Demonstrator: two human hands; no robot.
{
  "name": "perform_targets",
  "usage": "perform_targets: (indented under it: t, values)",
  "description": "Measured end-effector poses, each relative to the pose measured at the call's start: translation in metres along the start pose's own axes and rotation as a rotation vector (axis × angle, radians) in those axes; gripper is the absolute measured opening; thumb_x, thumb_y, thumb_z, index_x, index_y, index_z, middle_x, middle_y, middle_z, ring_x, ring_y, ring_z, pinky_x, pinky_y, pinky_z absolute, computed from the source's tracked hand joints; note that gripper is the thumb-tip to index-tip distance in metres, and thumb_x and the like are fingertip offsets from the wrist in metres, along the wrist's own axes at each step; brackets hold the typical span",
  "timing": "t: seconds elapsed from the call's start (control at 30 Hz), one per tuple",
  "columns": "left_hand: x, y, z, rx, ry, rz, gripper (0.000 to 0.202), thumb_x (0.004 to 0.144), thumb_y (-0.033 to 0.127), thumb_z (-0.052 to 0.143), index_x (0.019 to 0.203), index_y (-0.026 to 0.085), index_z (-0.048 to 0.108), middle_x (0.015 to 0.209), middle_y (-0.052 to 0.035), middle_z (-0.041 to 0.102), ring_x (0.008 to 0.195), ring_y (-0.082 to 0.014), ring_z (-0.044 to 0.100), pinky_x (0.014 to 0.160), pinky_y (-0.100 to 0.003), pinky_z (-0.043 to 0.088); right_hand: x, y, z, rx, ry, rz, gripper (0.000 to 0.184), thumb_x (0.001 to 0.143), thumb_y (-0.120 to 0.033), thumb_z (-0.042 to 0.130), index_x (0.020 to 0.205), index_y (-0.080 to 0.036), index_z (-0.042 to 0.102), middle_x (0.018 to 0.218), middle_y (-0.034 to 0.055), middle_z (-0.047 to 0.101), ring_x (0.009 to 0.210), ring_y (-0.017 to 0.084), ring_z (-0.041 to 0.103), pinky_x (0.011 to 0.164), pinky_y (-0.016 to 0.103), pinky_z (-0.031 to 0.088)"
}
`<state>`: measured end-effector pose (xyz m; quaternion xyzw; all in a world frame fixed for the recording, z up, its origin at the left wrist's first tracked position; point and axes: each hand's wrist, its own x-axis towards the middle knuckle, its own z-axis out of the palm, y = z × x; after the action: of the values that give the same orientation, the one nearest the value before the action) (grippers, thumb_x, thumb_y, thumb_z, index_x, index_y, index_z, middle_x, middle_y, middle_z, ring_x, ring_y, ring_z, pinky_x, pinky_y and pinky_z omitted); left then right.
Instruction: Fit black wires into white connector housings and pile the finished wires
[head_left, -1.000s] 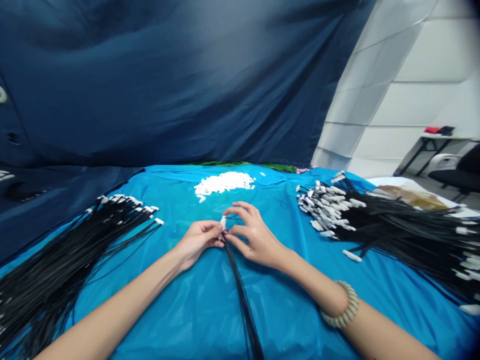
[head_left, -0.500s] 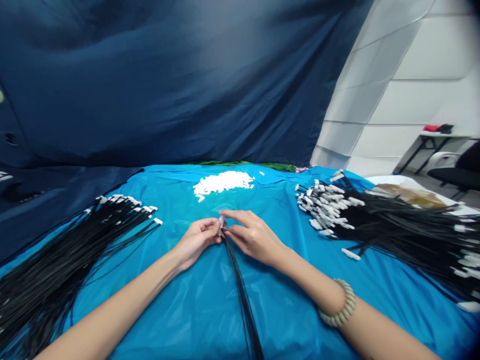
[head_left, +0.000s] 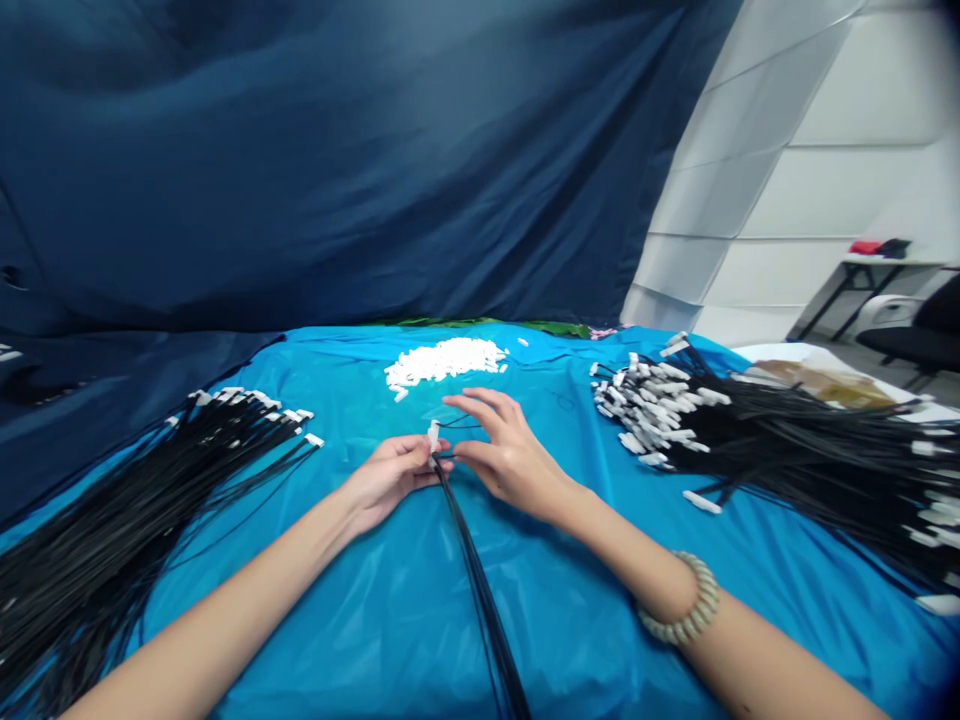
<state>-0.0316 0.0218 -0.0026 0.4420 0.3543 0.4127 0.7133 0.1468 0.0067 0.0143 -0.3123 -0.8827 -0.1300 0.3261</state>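
Note:
My left hand (head_left: 390, 478) pinches a small white plug connector (head_left: 433, 436) between thumb and fingers, just left of the middle of the blue cover. From the connector a bundle of thin black wires (head_left: 474, 565) runs down toward me. A loose black wire (head_left: 459, 426) sticks out to the right of the connector, between it and my right hand (head_left: 510, 450). That hand is open, its index and middle fingers stretched out and apart from the thumb. The thumb tip is close to another short wire end; whether it touches is unclear.
A heap of small white connectors (head_left: 448, 361) lies beyond my hands on the blue cover (head_left: 360, 620). Black wires with white ends form a pile at left (head_left: 150, 500) and another at right (head_left: 795, 450). A dark blue curtain (head_left: 337, 170) hangs behind.
My right hand's fingers have drawn off the connector and spread, moving slightly right and up. The white connector now shows upright in my left hand, with a wire out to the right.

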Motion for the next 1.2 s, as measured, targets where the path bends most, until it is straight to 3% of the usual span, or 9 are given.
perform_targets:
  t: [0.13,0.37,0.53,0.67,0.9,1.2]
  values:
    - [-0.001,0.000,0.000,-0.045,-0.057,-0.002,0.012,0.066,0.012,0.061,0.078,0.011,0.064,0.069,-0.0062,0.063,0.067,-0.0156,0.060,0.068,-0.028,0.047,-0.002,0.003,0.004,-0.012,0.021,0.033,0.019,0.081,-0.020,0.045,0.080,-0.023,0.064,0.129,0.0047,0.030,0.119,0.025,0.021,0.094,0.048,0.024]
    - [0.000,-0.002,0.001,-0.113,-0.104,-0.006,0.005,0.067,0.009,0.060,0.070,0.009,0.064,0.073,-0.0072,0.063,0.072,-0.0169,0.061,0.073,-0.028,0.048,-0.004,0.000,0.008,0.003,0.025,0.091,0.017,0.077,-0.021,0.049,0.085,-0.026,0.064,0.129,0.0041,0.032,0.117,0.027,0.023,0.093,0.052,0.023]
    - [0.002,-0.003,0.000,-0.176,-0.061,0.041,0.007,0.069,0.007,0.056,0.068,0.009,0.063,0.068,-0.0054,0.063,0.065,-0.0125,0.059,0.073,-0.026,0.048,-0.004,-0.009,0.000,-0.009,0.292,-0.014,0.018,0.072,-0.019,0.055,0.089,-0.021,0.061,0.123,0.0074,0.039,0.115,0.026,0.030,0.093,0.049,0.028]
    - [0.002,-0.004,0.001,-0.212,-0.078,0.038,0.007,0.069,0.008,0.057,0.071,0.009,0.064,0.068,-0.0050,0.064,0.064,-0.0107,0.059,0.067,-0.020,0.048,-0.004,-0.012,0.002,-0.110,0.434,-0.229,0.014,0.071,-0.012,0.058,0.083,-0.020,0.060,0.098,0.0024,0.057,0.096,0.017,0.046,0.093,0.045,0.032]
    - [0.000,-0.004,0.005,-0.202,-0.066,0.001,0.006,0.068,0.010,0.059,0.070,0.009,0.064,0.066,-0.0046,0.064,0.062,-0.0094,0.058,0.062,-0.016,0.047,0.000,-0.009,0.004,-0.145,0.418,-0.360,0.010,0.074,-0.008,0.055,0.076,-0.017,0.057,0.081,-0.0011,0.063,0.081,0.011,0.051,0.088,0.040,0.037]
    - [0.000,-0.007,0.008,-0.240,-0.030,-0.024,0.005,0.066,0.006,0.059,0.067,0.008,0.063,0.062,-0.0038,0.063,0.059,-0.0083,0.058,0.059,-0.015,0.047,0.001,-0.006,0.006,-0.141,0.302,-0.439,0.012,0.078,-0.008,0.046,0.080,-0.014,0.056,0.085,0.0003,0.063,0.082,0.010,0.052,0.089,0.037,0.036]
